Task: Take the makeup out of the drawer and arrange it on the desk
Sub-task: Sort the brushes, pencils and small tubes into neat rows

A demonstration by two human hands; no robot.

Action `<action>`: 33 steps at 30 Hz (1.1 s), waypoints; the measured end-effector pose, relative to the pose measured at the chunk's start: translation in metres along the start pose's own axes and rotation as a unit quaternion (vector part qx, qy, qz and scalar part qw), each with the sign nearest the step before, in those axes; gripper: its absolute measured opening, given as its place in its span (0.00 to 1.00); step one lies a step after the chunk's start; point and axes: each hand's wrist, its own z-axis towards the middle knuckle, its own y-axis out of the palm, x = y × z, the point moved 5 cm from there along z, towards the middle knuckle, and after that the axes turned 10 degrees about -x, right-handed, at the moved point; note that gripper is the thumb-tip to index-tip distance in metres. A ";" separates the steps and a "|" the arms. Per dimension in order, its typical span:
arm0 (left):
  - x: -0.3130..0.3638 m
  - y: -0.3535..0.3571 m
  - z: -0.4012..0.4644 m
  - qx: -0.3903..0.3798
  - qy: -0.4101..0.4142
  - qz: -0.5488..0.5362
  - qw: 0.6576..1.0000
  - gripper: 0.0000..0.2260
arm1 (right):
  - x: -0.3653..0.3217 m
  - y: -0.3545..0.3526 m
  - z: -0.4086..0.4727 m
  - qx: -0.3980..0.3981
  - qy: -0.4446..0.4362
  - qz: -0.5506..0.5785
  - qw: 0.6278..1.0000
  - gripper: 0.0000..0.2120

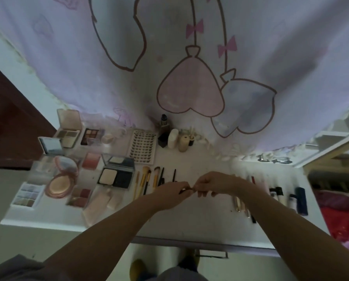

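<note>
We judge ourselves nearly finished: the desk [200, 222] already carries open palettes [68, 136], a lash tray [143, 146], brushes [146, 179], bottles [172, 138] and tubes [279, 194], and the drawer [210, 248] below looks closed. Over the desk's middle our left hand [170, 194] and right hand [212, 184] meet, fingers pinching a small dark stick-like cosmetic [184, 190], too blurred to name. The palettes and compacts lie open with their pans showing

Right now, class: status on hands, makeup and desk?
Both hands pinch one small dark item together above desk. Brushes lined up left. Nothing blocking.
</note>
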 end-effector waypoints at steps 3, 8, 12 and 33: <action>-0.006 0.004 0.003 -0.046 -0.030 -0.033 0.998 0.09 | 0.006 -0.011 -0.006 0.050 0.019 -0.042 0.998 0.07; -0.020 -0.008 0.017 0.029 -0.108 -0.184 0.977 0.08 | 0.038 -0.021 -0.020 0.144 0.087 0.125 0.978 0.07; -0.012 -0.025 0.040 0.101 -0.130 -0.086 0.983 0.18 | 0.045 0.001 -0.001 0.170 0.123 0.104 0.972 0.10; -0.030 -0.044 0.064 0.125 -0.166 0.161 0.965 0.19 | 0.015 0.018 0.047 0.237 0.177 -0.061 0.953 0.20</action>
